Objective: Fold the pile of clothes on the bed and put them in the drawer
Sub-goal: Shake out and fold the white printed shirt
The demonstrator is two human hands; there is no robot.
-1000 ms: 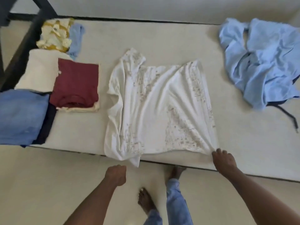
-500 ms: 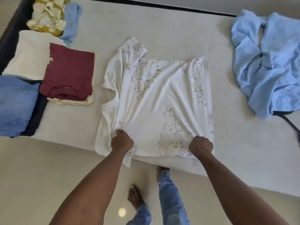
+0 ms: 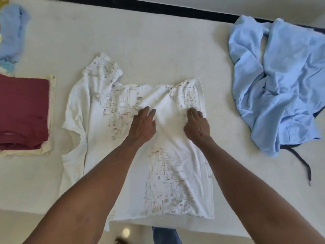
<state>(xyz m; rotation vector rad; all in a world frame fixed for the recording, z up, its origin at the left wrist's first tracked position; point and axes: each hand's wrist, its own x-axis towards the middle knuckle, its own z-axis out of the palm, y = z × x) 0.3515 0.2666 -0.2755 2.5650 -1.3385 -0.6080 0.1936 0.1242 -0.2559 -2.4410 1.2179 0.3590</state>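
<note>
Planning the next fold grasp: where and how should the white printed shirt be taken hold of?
Probably the bottom hem of the white printed shirt, pinched at both corners, coming from the near bed edge. The shirt lies flat with its collar far and its hem nearest the person, partly overhanging that edge, so fingers can slip under there. The left hand and right hand rest mid-shirt.

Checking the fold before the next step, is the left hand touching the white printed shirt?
Touching. The head view shows the left hand lying flat on the white printed shirt, its fingers stretched over the cloth.
</note>
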